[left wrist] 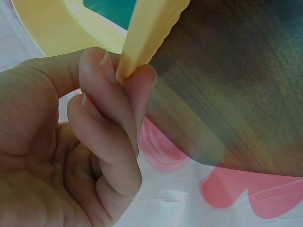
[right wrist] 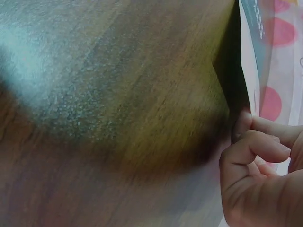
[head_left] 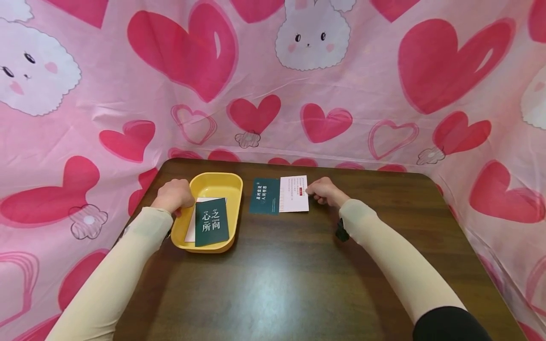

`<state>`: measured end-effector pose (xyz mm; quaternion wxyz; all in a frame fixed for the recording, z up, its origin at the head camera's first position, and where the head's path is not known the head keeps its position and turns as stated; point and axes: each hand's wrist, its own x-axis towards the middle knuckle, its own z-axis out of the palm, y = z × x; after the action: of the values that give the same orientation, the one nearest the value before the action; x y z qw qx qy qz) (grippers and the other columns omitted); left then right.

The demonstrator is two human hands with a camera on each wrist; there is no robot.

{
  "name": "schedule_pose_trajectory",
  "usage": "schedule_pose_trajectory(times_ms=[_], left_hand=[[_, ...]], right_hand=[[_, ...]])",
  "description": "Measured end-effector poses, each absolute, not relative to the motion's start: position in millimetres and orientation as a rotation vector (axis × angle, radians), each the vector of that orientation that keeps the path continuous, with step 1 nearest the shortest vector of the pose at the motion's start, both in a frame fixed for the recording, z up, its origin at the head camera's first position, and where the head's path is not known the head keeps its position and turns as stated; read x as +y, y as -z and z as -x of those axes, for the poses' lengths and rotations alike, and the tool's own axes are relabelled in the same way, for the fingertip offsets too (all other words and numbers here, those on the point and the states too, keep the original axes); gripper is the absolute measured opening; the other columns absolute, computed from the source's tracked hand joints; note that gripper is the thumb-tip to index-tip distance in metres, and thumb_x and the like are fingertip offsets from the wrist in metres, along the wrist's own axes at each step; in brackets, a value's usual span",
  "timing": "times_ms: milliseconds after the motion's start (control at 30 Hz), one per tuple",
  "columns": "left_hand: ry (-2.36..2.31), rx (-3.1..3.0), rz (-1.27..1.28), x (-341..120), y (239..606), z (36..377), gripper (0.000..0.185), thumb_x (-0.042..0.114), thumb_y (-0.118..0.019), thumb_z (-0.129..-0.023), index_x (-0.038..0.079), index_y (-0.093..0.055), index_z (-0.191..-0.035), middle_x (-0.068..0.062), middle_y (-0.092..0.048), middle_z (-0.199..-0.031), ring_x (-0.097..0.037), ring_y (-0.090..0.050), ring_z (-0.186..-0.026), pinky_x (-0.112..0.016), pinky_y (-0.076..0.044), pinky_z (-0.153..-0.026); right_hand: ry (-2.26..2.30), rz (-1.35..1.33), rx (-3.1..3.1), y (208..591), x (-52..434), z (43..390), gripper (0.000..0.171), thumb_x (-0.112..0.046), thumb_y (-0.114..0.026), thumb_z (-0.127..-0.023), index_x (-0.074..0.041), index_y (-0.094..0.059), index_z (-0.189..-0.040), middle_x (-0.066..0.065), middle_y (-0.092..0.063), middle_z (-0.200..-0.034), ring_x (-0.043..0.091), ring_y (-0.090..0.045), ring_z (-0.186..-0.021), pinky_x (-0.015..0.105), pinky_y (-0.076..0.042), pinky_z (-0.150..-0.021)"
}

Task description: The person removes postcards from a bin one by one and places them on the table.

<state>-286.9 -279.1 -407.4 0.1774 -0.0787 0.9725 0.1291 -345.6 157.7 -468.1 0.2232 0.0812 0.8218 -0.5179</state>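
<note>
My left hand [head_left: 172,195] pinches the left rim of a yellow plastic tray [head_left: 238,189]; the left wrist view shows thumb and fingers on that rim [left wrist: 150,35]. Inside the tray lies a dark green card [head_left: 212,227] with white Chinese characters, over a mostly covered pale card [head_left: 190,232]. To the tray's right, a teal card [head_left: 264,201] with white writing adjoins a white card [head_left: 292,201] bearing small print and a red block. My right hand [head_left: 327,191] pinches the white card's right edge. In the right wrist view, this card [right wrist: 247,61] stands tilted off the table.
A dark brown wooden table [head_left: 273,284] with rounded corners carries everything. Pink cloth [head_left: 264,71] with hearts and rabbit faces hangs behind and along both sides, close to the table's edges.
</note>
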Motion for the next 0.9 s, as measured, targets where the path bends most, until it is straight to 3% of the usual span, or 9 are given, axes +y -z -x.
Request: schedule_pose_trajectory(times_ms=[200, 433, 900], left_hand=[[-0.379, 2.728, 0.237, -279.5, 410.3, 290.9, 0.04, 0.013, -0.077, -0.083, -0.01, -0.06, -0.11, -0.024, -0.064, -0.09, -0.03, -0.069, -0.057, -0.033, -0.059, -0.056], [-0.39, 2.699, 0.231, -297.4, 434.5, 311.0, 0.048, 0.019, -0.083, -0.081, -0.009, -0.06, -0.112, -0.025, -0.064, -0.093, -0.03, -0.069, -0.057, -0.034, -0.059, -0.056], [-0.372, 2.753, 0.229, -278.6, 410.2, 286.9, 0.039, 0.013, -0.076, -0.084, -0.01, -0.059, -0.111, -0.024, -0.062, -0.091, -0.029, -0.067, -0.056, -0.031, -0.058, -0.055]], right_hand=[[1.367, -0.248, 2.319, 465.0, 157.3, 342.7, 0.013, -0.006, -0.07, -0.093, 0.007, -0.069, -0.097, 0.002, -0.047, -0.063, 0.01, -0.039, -0.05, 0.021, -0.036, -0.046], [1.241, -0.266, 2.429, 465.0, 152.3, 343.8, 0.014, -0.01, -0.073, -0.092, 0.004, -0.073, -0.089, 0.004, -0.056, -0.064, 0.01, -0.043, -0.048, 0.022, -0.04, -0.045], [1.021, -0.276, 2.553, 467.0, 144.7, 345.3, 0.017, -0.016, -0.071, -0.09, 0.0, -0.075, -0.084, 0.008, -0.067, -0.072, 0.015, -0.049, -0.052, 0.026, -0.042, -0.047]])
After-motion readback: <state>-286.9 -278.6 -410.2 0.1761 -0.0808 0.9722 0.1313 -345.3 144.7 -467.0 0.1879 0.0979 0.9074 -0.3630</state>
